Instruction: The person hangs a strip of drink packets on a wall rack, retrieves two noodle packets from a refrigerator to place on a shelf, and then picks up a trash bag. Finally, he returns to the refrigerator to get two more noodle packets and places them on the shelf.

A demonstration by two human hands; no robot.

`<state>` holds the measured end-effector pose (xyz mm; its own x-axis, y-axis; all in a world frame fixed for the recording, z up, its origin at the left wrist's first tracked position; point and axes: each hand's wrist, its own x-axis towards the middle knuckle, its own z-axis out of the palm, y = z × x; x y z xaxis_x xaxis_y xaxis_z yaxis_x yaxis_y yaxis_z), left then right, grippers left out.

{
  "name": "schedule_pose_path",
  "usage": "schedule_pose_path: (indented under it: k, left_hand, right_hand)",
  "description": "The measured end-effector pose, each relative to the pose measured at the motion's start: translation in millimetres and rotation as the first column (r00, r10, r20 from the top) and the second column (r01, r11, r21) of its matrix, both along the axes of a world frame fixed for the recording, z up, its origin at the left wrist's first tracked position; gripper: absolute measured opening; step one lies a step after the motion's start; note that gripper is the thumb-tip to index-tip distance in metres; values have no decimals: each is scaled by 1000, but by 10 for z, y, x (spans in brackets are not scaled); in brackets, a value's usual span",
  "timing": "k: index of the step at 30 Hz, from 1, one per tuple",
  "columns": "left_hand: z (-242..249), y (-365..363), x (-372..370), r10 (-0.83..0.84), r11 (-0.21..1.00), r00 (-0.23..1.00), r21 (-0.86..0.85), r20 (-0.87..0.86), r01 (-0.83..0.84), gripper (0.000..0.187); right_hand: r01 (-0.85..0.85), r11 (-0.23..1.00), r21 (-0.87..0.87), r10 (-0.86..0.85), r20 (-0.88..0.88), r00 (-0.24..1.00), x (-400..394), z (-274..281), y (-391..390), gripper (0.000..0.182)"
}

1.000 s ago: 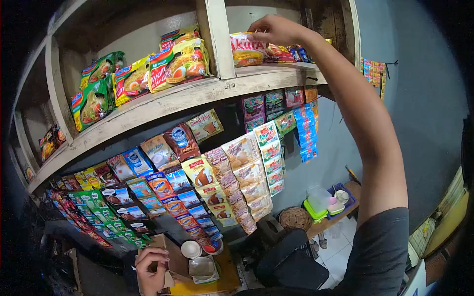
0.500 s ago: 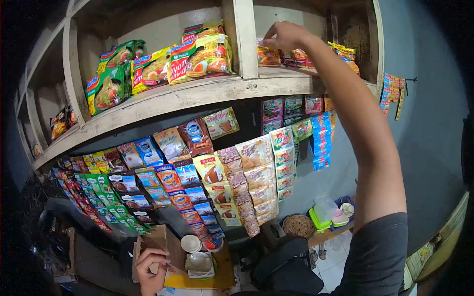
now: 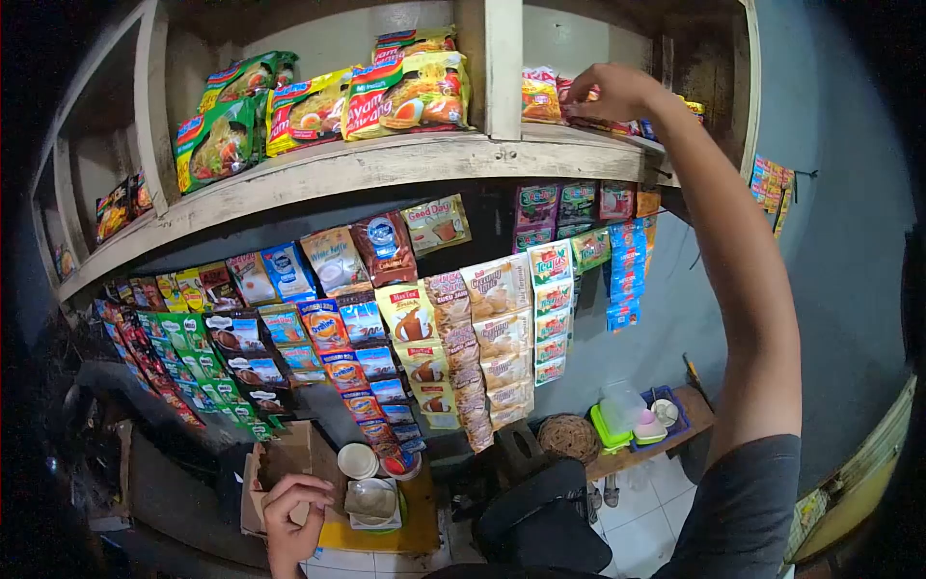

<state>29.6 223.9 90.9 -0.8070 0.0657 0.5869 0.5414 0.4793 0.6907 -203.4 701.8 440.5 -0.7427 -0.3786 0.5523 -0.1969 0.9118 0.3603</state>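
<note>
My right hand (image 3: 617, 92) reaches up into the right-hand shelf compartment. Its fingers are bent down onto a red instant noodle packet (image 3: 590, 120), partly hidden by the hand. Just left of it stands an orange-and-yellow noodle packet (image 3: 541, 100). More packets lie behind my right wrist, mostly covered. Low in the view, my left hand (image 3: 294, 516) hovers in front of a cardboard box (image 3: 301, 449). Its fingers are loosely curled, with a gap to the thumb, and nothing shows in them.
The white wooden shelf (image 3: 318, 179) holds yellow noodle packets (image 3: 410, 95) and green noodle packets (image 3: 217, 143). Strips of drink sachets (image 3: 502, 333) hang below its edge. White bowls (image 3: 358, 461) stand on a yellow table (image 3: 417, 526), near a black chair (image 3: 540, 516).
My right hand has moved right, from the orange-and-yellow packet to the red one beside it. The orange-and-yellow packet is now uncovered. My left hand stays low, with fingers curled.
</note>
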Motion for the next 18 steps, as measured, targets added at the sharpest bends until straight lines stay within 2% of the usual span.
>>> schedule_pose_path:
  k: [2, 3, 5, 6, 8, 9, 10, 11, 12, 13, 14, 15, 16, 17, 18]
  left_hand:
    - [-28, -46, 28, 13, 1000, 1000, 2, 16, -13, 12]
    - [-35, -93, 34, -9, 1000, 1000, -22, -16, 9, 13]
    - [-120, -236, 70, -10, 1000, 999, -28, -53, 9, 17]
    - [-141, -322, 94, 4, 999, 998, -45, -68, -7, 18]
    - [-171, -498, 228, 38, 996, 999, 82, -8, -37, 20]
    - [-163, -630, 279, 80, 997, 993, 12, -90, -79, 21]
    - [-122, -744, 358, 98, 995, 988, 12, -116, -97, 21]
    - [-123, -892, 450, 151, 988, 976, 2, -159, -153, 21]
    - [-120, -993, 553, 260, 965, 947, 33, -189, -259, 12]
    - [-98, -1136, 686, 320, 946, 930, 20, -181, -322, 12]
    - [-112, -1288, 824, 348, 938, 922, 60, -171, -342, 18]
    - [-143, -1390, 979, 390, 918, 910, 135, -138, -373, 17]
    - [-155, -1505, 1133, 449, 892, 884, 132, -133, -433, 16]
    - [-185, -1635, 1269, 497, 867, 856, 128, -139, -483, 16]
    - [-253, -1768, 1384, 520, 851, 841, 169, -148, -497, 17]
  right_hand:
    - [-64, 998, -13, 62, -87, 994, 115, 46, 87, 31]
    - [-66, 992, -105, 57, -85, 995, 295, 72, 11, 32]
    - [-304, 907, -291, 227, -271, 935, 713, -106, -212, 32]
    - [-456, 821, -343, 310, -402, 861, 921, -330, -401, 31]
    - [-591, 694, -410, 370, -502, 782, 1288, -855, -766, 32]
    - [-623, 586, -518, 390, -494, 777, 1410, -1202, -852, 32]
    - [-644, 460, -612, 407, -499, 765, 1534, -1546, -933, 33]
    - [-718, 543, -435, 537, -477, 695, 1583, -1886, -935, 38]
    - [-724, 534, -437, 658, -322, 681, 1691, -2123, -1134, 47]
    - [-700, 313, -642, 802, -216, 557, 1732, -2358, -1615, 50]
    - [-663, 323, -675, 861, -82, 503, 1654, -2539, -1895, 45]
    - [-589, 324, -740, 894, 36, 447, 1616, -2732, -2202, 35]
    - [-518, 327, -790, 899, 90, 429, 1545, -3010, -2477, 24]
    - [-390, 438, -810, 863, 257, 435, 1535, -3203, -2800, 15]
    - [-416, 390, -821, 899, 242, 364, 1549, -3390, -3176, 12]
